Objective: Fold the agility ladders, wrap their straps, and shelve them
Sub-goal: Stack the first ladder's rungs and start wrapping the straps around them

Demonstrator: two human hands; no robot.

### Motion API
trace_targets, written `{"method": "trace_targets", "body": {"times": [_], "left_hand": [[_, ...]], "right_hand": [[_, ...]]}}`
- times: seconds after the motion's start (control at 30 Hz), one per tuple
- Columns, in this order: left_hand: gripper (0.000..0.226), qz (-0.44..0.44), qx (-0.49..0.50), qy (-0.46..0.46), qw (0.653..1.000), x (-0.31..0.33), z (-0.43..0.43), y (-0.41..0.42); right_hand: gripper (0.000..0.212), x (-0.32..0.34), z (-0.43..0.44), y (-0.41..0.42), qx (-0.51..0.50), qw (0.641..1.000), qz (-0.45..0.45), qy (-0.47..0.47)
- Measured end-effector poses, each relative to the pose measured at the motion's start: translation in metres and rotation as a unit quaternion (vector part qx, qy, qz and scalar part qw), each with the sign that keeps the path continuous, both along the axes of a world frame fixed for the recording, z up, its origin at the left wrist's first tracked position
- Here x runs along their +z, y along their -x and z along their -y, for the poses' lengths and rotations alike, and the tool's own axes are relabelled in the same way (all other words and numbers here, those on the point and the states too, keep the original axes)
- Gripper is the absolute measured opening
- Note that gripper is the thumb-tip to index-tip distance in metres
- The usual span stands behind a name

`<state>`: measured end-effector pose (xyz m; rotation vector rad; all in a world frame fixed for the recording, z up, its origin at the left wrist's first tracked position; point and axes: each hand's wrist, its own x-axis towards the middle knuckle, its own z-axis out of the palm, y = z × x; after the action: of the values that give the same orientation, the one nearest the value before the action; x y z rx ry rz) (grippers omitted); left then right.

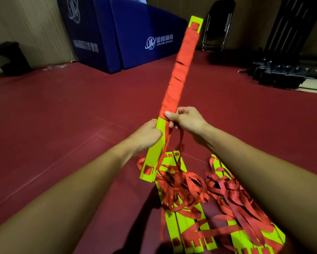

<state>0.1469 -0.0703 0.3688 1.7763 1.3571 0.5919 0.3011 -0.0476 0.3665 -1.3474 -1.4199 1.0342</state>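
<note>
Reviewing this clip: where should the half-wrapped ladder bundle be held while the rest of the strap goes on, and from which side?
Probably the bare yellow stretch below the wrap, from the left, as the left hand grips the ladder bundle now. The strap runs down its right edge, pinched by the right hand.

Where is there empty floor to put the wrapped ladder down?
Bare red floor lies left of the wrapped ladder, up to the blue mats, and right of it toward the black equipment. Nearest you, loose ladders and straps crowd it.
</note>
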Motion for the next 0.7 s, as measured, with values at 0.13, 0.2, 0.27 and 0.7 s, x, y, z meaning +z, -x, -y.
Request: {"method": "trace_targets", "body": {"times": [0.13, 0.2, 0.27, 0.7], "left_hand": [[0.029, -0.171, -0.007, -0.055, 0.984, -0.009, 0.002, -0.002], [0.061, -0.242, 0.005, -0.097, 0.965, -0.013, 0.001, 0.000], [0.049, -0.248, 0.034, -0.107, 0.962, -0.011, 0.001, 0.000], [0.017, 0.055, 0.052, 0.097, 0.992, -0.014, -0.002, 0.004]], "right_hand": [[0.040, -0.002, -0.001, 0.005, -0.051, 0.998, 0.024, -0.040], [0.043, -0.004, -0.002, 0.006, -0.071, 0.996, 0.016, -0.043], [0.044, -0.006, -0.002, 0.005, -0.078, 0.995, 0.039, -0.048], [0.038, -0.005, 0.003, -0.013, 0.002, 0.986, 0.068, 0.149]]}}
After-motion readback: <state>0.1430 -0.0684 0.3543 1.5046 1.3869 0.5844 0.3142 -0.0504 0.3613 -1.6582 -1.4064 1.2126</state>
